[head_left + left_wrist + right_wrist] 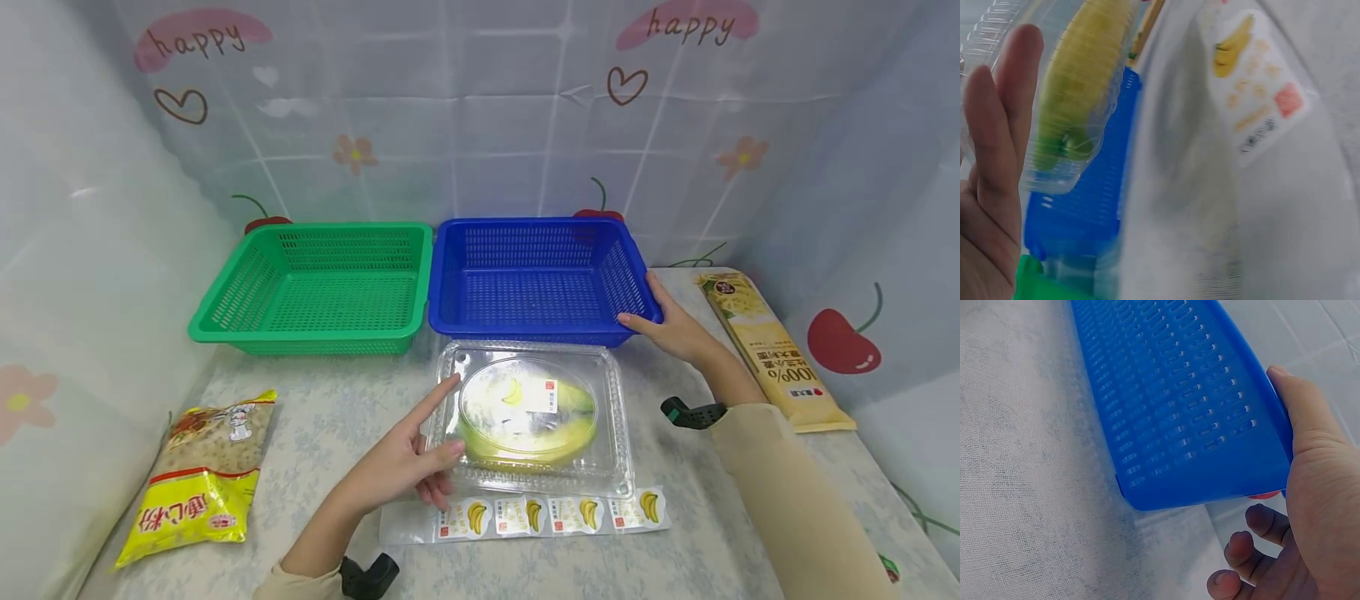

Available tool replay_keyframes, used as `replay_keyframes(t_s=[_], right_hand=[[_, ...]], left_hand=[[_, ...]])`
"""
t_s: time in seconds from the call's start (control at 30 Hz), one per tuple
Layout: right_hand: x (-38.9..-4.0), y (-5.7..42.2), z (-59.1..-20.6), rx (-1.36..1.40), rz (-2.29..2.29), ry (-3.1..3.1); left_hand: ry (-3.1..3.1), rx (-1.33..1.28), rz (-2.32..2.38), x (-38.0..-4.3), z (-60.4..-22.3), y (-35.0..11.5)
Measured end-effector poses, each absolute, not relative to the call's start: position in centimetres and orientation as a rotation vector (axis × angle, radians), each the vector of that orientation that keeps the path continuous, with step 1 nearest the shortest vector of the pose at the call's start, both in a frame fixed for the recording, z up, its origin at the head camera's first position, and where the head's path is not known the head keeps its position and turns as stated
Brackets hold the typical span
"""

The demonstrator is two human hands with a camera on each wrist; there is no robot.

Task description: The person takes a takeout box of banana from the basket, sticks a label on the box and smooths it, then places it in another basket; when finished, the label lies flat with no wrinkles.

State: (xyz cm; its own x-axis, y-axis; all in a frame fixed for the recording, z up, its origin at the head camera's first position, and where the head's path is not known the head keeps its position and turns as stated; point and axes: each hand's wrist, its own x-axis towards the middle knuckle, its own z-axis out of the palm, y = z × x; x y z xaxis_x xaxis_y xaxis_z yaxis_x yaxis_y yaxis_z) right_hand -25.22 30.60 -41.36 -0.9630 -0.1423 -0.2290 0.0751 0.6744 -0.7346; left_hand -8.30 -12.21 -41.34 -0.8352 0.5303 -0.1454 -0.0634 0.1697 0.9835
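A clear plastic container with bananas inside lies in front of the baskets, a banana sticker on its lid. My left hand is at its left side. Its index finger and thumb reach over the lid's edge, and the other fingers bend below. Straight fingers stand against the container in the left wrist view. My right hand holds the front right corner of the blue basket, thumb along the front rim. In the right wrist view, the remaining fingers hang behind the basket's end.
A green basket stands to the left of the blue one. A strip of banana stickers lies at the container's near edge. Yellow pasta bags flank the area: a plump bag on the left and a long packet on the right.
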Motion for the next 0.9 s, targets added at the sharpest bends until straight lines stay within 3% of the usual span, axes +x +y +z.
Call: replay_keyframes(t_s=[0.37, 0.9], right_hand=[[-25.4, 30.9, -41.7, -0.031, -1.165, 2.640], [-25.3, 30.8, -41.5, -0.059, -1.161, 2.633]], left_hand=[[2.067, 0.493, 1.748, -10.1, -37.4, -12.9], [2.139, 0.410, 1.805, -17.5, -34.1, -11.3]])
